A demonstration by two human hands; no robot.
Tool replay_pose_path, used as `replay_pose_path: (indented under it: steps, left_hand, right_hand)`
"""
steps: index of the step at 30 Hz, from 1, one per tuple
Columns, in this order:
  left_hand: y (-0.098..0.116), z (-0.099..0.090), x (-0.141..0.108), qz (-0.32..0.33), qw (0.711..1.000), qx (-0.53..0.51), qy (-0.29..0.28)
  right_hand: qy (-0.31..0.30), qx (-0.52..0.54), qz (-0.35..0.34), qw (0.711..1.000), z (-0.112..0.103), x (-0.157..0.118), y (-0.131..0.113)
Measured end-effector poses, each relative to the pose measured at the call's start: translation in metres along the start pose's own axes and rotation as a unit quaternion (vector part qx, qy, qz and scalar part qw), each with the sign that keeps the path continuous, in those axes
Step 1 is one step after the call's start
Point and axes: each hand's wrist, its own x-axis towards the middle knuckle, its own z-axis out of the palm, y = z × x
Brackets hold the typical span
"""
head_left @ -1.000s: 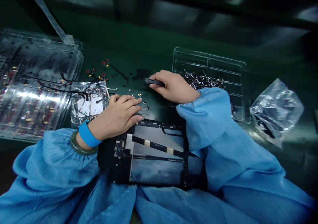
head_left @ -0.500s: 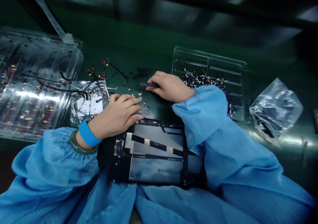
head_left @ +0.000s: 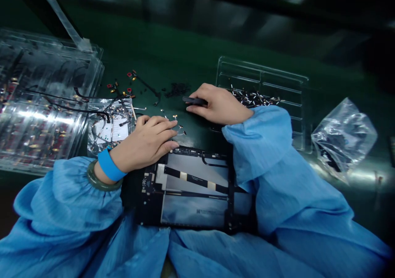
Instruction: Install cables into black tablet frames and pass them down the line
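Observation:
An opened tablet (head_left: 197, 191), with its battery, boards and flat cables exposed, lies in front of my body. My left hand (head_left: 151, 140) rests palm down over its upper left corner, fingers stretched out. Just past those fingertips lie several small connector parts (head_left: 175, 117). My right hand (head_left: 217, 105) pinches a dark pair of tweezers (head_left: 193, 100), raised over the bench between a pile of small black pieces (head_left: 177, 89) and a clear tray. The tweezers point left. Whether their tips carry anything is too small to tell.
The clear compartment tray (head_left: 262, 72) at right holds many tiny parts. A plastic bag (head_left: 345, 134) sits beyond it. Stacked clear trays (head_left: 40, 105) of components fill the left side, beside a bag with cables (head_left: 109, 126) and small camera modules (head_left: 129, 91).
My right hand has shifted a little to the right with the tweezers, away from the small connector parts. My left hand and the tablet have stayed almost still.

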Motion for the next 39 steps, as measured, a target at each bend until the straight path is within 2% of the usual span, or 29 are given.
replay_pose_path:
  steps: [6,13,18,22,28,35,39]
  left_hand:
    - [0.000,0.001,0.000,0.001,1.000,0.001,-0.001]
    - [0.000,0.000,-0.001,0.002,1.000,0.005,0.002]
    - [0.001,0.001,-0.001,-0.003,1.000,0.017,0.000]
    - [0.001,0.001,-0.002,-0.002,1.000,0.024,-0.002]
    - [0.001,0.001,-0.002,-0.001,0.999,0.038,-0.006]
    - [0.001,0.003,-0.003,0.001,1.000,0.027,0.003]
    - [0.001,0.003,-0.003,0.001,1.000,0.024,0.003]
  right_hand:
    - [-0.028,-0.072,0.039,0.996,0.005,0.002,-0.015]
    - [-0.015,-0.009,-0.061,0.998,0.014,-0.001,-0.024]
    - [-0.004,-0.049,-0.087,0.995,0.019,-0.002,-0.027]
    - [0.032,-0.084,-0.113,0.990,0.023,-0.004,-0.025]
    - [0.064,-0.094,-0.130,0.985,0.029,-0.005,-0.022]
    - [0.099,-0.098,-0.167,0.976,0.026,-0.013,-0.016]
    - [0.094,-0.088,-0.206,0.970,0.026,-0.016,-0.014]
